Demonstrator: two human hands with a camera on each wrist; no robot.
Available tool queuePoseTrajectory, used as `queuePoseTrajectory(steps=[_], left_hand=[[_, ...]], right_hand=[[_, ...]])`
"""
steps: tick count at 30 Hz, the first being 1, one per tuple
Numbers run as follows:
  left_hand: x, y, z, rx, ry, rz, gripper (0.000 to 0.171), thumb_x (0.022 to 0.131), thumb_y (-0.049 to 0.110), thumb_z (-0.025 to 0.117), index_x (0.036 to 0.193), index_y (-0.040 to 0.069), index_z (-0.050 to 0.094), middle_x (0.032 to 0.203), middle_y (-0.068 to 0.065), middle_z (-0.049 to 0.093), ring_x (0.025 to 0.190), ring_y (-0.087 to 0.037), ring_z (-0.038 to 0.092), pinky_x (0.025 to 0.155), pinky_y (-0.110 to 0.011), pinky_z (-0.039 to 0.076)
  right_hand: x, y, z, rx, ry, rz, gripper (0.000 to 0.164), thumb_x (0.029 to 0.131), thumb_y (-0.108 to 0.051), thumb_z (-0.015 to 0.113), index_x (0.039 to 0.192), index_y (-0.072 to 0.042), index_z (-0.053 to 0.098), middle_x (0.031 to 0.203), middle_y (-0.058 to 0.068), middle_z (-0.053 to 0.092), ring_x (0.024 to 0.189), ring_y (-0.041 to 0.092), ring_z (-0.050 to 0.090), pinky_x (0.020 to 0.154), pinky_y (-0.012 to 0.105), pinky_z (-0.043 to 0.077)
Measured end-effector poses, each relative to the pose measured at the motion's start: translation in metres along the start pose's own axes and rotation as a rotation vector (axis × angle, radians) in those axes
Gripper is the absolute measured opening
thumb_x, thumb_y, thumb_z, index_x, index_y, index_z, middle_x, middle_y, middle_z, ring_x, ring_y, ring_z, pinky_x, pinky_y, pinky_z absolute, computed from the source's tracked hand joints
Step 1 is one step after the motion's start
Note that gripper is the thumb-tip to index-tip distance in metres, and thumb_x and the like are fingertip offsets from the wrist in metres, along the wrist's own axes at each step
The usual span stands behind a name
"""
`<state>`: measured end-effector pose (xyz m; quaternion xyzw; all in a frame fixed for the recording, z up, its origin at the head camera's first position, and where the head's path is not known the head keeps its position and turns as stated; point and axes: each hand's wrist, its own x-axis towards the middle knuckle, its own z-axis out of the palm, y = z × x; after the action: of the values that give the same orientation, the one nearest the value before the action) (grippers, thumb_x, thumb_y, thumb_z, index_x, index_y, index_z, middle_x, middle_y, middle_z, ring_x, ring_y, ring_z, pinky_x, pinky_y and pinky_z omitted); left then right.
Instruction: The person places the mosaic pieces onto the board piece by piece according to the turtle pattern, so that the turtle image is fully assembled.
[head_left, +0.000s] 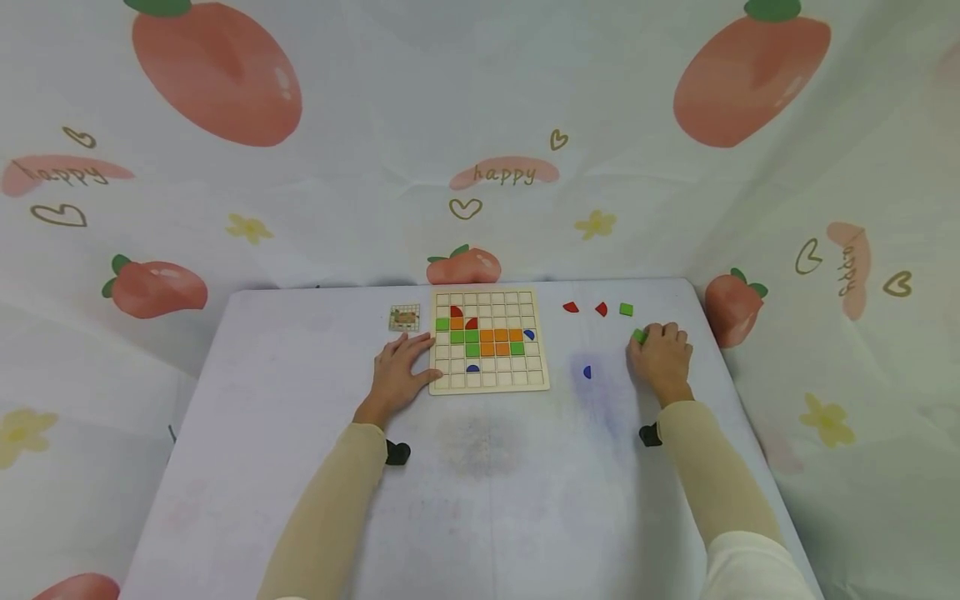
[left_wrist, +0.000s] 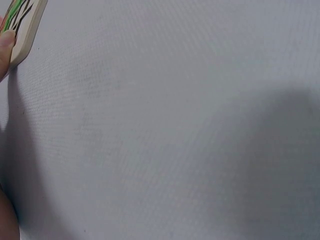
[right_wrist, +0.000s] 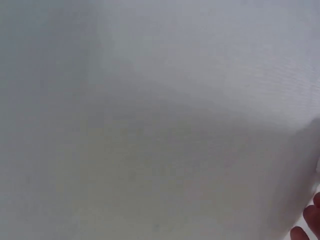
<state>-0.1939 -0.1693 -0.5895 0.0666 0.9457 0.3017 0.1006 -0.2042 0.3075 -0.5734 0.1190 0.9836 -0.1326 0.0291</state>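
Observation:
A cream pegless grid board [head_left: 487, 389] lies on the table, with green, orange, red and blue flat pieces in its cells. My left hand [head_left: 397, 375] rests at the board's left side, fingers stretched out, thumb touching its lower left edge. In the left wrist view that thumb lies against the board's corner [left_wrist: 25, 47]. Off to the right, my right hand [head_left: 662, 357] pinches a green square piece [head_left: 639, 335] by the tabletop; the fingers partly cover it. Only some fingertips [right_wrist: 312, 217] show in the right wrist view.
A small picture card [head_left: 404, 317] lies left of the board. Right of the board are two red pieces [head_left: 571, 307], another green square [head_left: 626, 309] and a blue half-round piece [head_left: 587, 372]. Printed cloth [head_left: 360, 167] hangs behind the table.

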Motion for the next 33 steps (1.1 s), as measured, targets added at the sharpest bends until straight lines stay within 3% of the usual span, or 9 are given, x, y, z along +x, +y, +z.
queuePoseTrajectory(steps=[5, 16, 21, 26, 33], left_hand=[[-0.001, 0.002, -0.001, -0.002, -0.002, -0.002, 0.07, 0.092, 0.047, 0.072, 0.154, 0.025, 0.047, 0.166, 0.006, 0.038, 0.16, -0.028, 0.015, 0.124, -0.058, 0.015], [0.0, 0.0, 0.001, 0.002, 0.0, -0.003, 0.071, 0.092, 0.048, 0.073, 0.154, 0.026, 0.047, 0.166, 0.006, 0.038, 0.16, -0.029, 0.015, 0.124, -0.057, 0.014], [0.0, -0.001, 0.001, 0.003, -0.004, -0.006, 0.071, 0.092, 0.048, 0.072, 0.154, 0.027, 0.046, 0.166, 0.007, 0.037, 0.16, -0.027, 0.014, 0.125, -0.057, 0.014], [0.0, -0.001, 0.001, 0.01, -0.001, -0.001, 0.071, 0.092, 0.048, 0.071, 0.154, 0.026, 0.046, 0.166, 0.007, 0.037, 0.16, -0.028, 0.014, 0.124, -0.057, 0.015], [0.0, -0.001, 0.001, 0.005, -0.005, -0.002, 0.07, 0.093, 0.049, 0.071, 0.154, 0.027, 0.046, 0.166, 0.008, 0.036, 0.16, -0.027, 0.014, 0.125, -0.057, 0.014]], right_hand=[[0.003, 0.002, 0.001, 0.051, 0.016, 0.023, 0.041, 0.104, -0.027, 0.045, 0.122, 0.009, 0.054, 0.125, 0.031, 0.048, 0.118, 0.049, 0.042, 0.102, 0.066, 0.036], [0.009, -0.004, -0.006, 0.065, -0.033, 0.042, 0.042, 0.1, -0.03, 0.056, 0.119, 0.007, 0.064, 0.118, 0.027, 0.061, 0.114, 0.044, 0.052, 0.103, 0.063, 0.039], [0.012, -0.016, -0.006, 0.113, -0.043, 0.013, 0.043, 0.1, -0.03, 0.057, 0.119, 0.007, 0.065, 0.119, 0.027, 0.066, 0.111, 0.043, 0.058, 0.104, 0.059, 0.044], [0.016, -0.032, -0.006, 0.194, -0.071, -0.01, 0.04, 0.098, -0.028, 0.059, 0.117, 0.006, 0.065, 0.115, 0.025, 0.069, 0.104, 0.038, 0.062, 0.097, 0.052, 0.053], [0.019, -0.06, -0.005, 0.224, -0.053, -0.126, 0.042, 0.098, -0.026, 0.06, 0.126, 0.005, 0.066, 0.113, 0.023, 0.07, 0.101, 0.035, 0.063, 0.095, 0.05, 0.053]])
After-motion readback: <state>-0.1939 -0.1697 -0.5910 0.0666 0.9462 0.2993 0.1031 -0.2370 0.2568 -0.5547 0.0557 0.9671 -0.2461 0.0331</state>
